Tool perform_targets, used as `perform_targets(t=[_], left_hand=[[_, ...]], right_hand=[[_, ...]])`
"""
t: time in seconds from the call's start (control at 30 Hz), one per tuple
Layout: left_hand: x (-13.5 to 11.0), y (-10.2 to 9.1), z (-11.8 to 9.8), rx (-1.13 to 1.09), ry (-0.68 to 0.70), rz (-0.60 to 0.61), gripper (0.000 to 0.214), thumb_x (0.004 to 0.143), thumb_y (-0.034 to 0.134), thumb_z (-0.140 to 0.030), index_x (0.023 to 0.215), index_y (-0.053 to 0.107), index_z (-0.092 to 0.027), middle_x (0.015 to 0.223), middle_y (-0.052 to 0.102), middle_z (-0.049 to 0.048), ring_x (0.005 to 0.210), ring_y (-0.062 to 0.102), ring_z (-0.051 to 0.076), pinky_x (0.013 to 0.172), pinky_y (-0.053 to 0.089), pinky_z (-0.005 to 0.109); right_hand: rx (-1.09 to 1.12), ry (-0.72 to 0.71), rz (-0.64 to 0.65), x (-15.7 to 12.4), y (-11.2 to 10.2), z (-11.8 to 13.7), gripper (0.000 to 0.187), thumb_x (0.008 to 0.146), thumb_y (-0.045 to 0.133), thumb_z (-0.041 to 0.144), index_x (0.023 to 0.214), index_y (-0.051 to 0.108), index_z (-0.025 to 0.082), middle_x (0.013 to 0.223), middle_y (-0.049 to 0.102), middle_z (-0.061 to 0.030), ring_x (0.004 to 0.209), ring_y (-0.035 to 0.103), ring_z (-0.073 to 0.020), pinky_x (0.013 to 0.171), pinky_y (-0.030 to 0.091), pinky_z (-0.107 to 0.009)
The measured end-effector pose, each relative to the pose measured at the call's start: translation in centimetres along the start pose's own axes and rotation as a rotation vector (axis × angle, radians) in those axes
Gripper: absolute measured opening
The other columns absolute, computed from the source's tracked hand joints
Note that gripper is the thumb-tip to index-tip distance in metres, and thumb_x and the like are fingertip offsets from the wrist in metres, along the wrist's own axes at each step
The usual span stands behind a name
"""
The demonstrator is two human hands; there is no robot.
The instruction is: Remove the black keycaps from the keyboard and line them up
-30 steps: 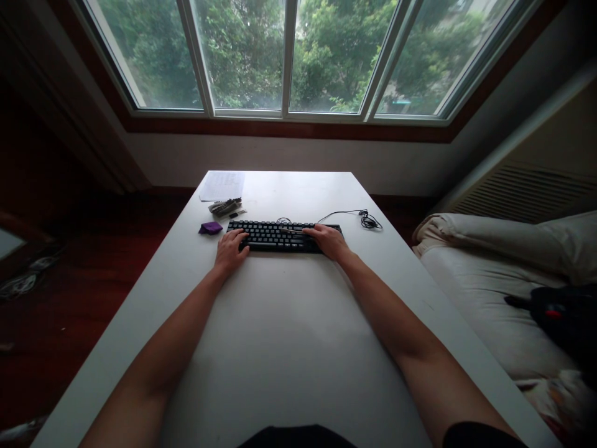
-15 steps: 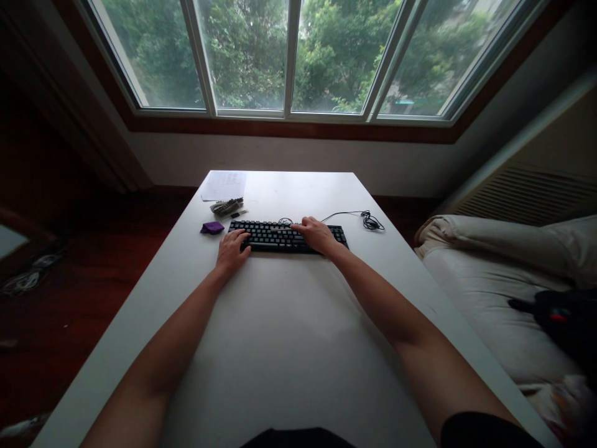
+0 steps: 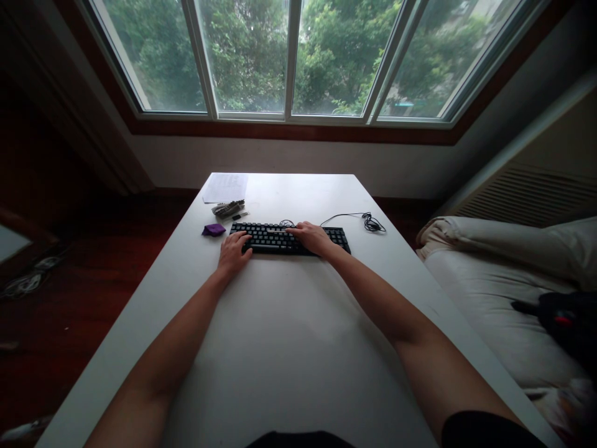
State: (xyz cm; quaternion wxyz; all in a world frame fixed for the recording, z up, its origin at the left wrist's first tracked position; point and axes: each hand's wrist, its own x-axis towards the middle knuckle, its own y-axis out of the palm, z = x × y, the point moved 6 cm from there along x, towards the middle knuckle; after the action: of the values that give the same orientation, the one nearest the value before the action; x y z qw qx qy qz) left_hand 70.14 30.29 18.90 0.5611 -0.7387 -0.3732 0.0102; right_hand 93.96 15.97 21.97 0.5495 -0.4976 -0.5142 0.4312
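A black keyboard [image 3: 273, 238] lies across the far half of a white table [image 3: 289, 336]. My left hand [image 3: 233, 252] rests at the keyboard's left end, fingers curled over its near edge and left keys. My right hand [image 3: 312, 238] lies flat on the keys right of the middle, fingers stretched toward the centre. A thin pale stick lies on the keys near those fingertips; whether the hand holds it I cannot tell. The keyboard's right end [image 3: 340, 238] shows uncovered.
A purple cloth [image 3: 213, 229] lies left of the keyboard. Behind it sit a small pile of keycaps and tools [image 3: 227, 208] and a sheet of paper [image 3: 226, 186]. A coiled black cable [image 3: 368, 221] lies at the far right. A bed [image 3: 504, 292] stands beside the table's right edge.
My right hand has slid left along the keyboard, from its right end toward the middle, baring the right-hand keys. My left hand has stayed at the left end.
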Motion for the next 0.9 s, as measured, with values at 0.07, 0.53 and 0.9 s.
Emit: perform_targets(t=[0.07, 0.53, 0.9], left_hand=[[0.0, 0.0, 0.0, 0.001, 0.003, -0.004, 0.043, 0.089, 0.06, -0.032, 0.131, 0.064, -0.025, 0.148, 0.055, 0.0076, 0.14, 0.045, 0.031, 0.12, 0.032, 0.053], [-0.2, 0.1, 0.2, 0.006, -0.014, -0.034, 0.044, 0.088, 0.061, -0.031, 0.131, 0.063, -0.026, 0.146, 0.056, 0.0082, 0.139, 0.045, 0.032, 0.121, 0.031, 0.054], [-0.1, -0.1, 0.6, -0.023, -0.012, -0.015, 0.043, 0.089, 0.06, -0.03, 0.132, 0.063, -0.025, 0.148, 0.055, 0.0085, 0.141, 0.043, 0.032, 0.122, 0.03, 0.054]], right_hand=[[0.0, 0.0, -0.005, -0.5, -0.1, -0.7, 0.049, 0.102, 0.044, 0.018, 0.143, 0.058, 0.038, 0.11, 0.067, -0.0088, 0.101, 0.057, -0.0226, 0.072, 0.04, -0.028], [-0.011, 0.08, -0.03, -4.7, -0.7, -5.2, 0.044, 0.1, 0.044, 0.02, 0.134, 0.066, 0.036, 0.114, 0.062, -0.0082, 0.104, 0.052, -0.023, 0.073, 0.04, -0.028], [-0.008, -0.024, -0.055, 0.9, 0.0, 0.9, 0.05, 0.1, 0.046, 0.015, 0.142, 0.06, 0.038, 0.116, 0.061, -0.0098, 0.106, 0.051, -0.0232, 0.073, 0.04, -0.027]])
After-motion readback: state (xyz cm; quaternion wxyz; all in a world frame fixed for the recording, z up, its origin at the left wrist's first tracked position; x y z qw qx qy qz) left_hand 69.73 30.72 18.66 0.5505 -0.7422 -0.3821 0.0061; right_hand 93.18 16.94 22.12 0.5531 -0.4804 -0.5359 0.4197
